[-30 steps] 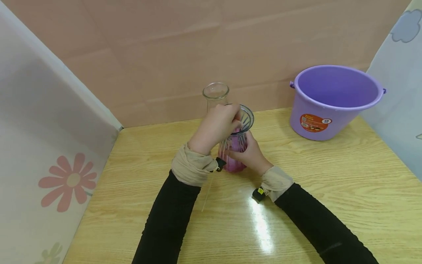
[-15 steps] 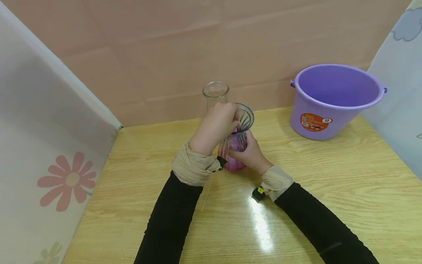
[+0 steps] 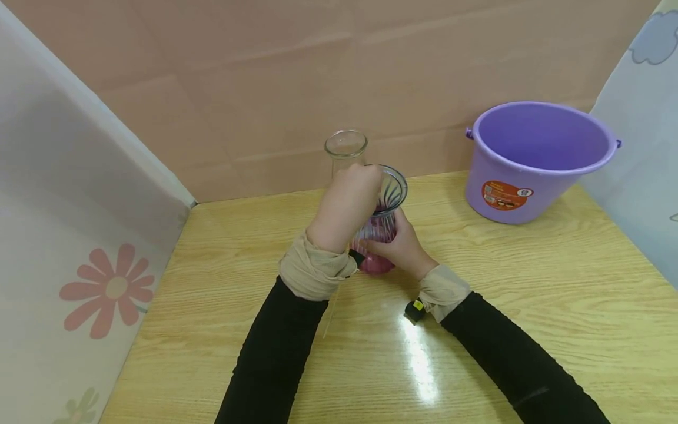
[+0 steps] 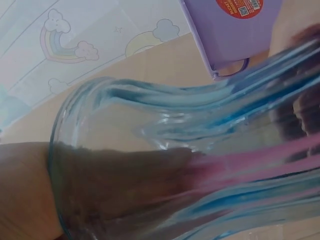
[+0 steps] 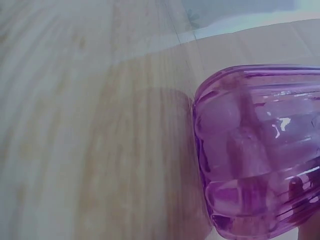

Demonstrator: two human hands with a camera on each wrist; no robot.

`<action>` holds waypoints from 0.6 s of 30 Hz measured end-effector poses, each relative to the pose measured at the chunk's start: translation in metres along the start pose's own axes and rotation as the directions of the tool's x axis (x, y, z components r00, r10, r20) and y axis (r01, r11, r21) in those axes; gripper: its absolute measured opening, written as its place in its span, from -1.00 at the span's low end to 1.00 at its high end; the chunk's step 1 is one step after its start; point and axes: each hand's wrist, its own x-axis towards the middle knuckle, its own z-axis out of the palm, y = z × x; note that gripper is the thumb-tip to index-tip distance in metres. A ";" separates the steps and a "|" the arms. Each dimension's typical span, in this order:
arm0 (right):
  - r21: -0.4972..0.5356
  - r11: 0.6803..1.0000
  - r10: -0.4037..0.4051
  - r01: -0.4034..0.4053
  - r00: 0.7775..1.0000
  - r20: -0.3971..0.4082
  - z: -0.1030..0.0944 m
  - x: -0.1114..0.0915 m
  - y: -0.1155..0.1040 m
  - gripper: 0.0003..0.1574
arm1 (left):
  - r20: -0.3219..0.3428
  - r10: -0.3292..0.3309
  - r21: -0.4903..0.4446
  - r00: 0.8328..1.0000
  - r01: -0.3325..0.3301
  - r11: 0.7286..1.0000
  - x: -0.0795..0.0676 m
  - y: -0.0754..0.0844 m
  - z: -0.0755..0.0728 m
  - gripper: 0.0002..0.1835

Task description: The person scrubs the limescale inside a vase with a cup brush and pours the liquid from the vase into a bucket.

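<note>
A ribbed glass vase [image 3: 377, 264], bluish at the flared rim and pink toward the base, stands upright on the table. My left hand [image 3: 349, 197] reaches down through its mouth. Through the glass [image 4: 200, 102] in the left wrist view, that hand [image 4: 27, 187] shows dimly with pink by its fingertips. Whether this pink is a held thing or the tinted glass, I cannot tell. My right hand [image 3: 404, 248] grips the vase's body from the right side. The pink vase base [image 5: 240, 150] fills the right part of the right wrist view.
A clear glass vase [image 3: 345, 154] stands just behind. The purple bucket [image 3: 508, 162] sits at the back right. The wooden table [image 3: 222, 277] meets a tan backdrop [image 3: 254, 94] behind and patterned panels [image 3: 47, 194] at the sides. Below the left wrist lies a thin pale strand [image 3: 329, 318].
My left hand has turned slightly and its fingers have gone a little deeper into the vase's mouth. The vase and my right hand have stayed in place.
</note>
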 end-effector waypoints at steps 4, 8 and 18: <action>-0.009 1.000 0.013 -0.014 1.000 -0.010 0.000 0.000 0.002 0.06 | 0.025 -0.006 -0.028 1.000 0.006 1.000 0.002 -0.001 0.000 -0.83; -0.005 1.000 0.028 -0.028 1.000 -0.011 0.001 0.000 0.002 0.03 | 0.048 -0.008 -0.050 0.999 0.010 0.999 0.003 -0.004 0.000 -0.84; 0.000 1.000 0.004 -0.004 1.000 0.008 0.000 0.000 0.000 0.11 | 0.066 0.031 -0.108 0.997 -0.024 0.994 0.004 -0.010 0.004 -0.88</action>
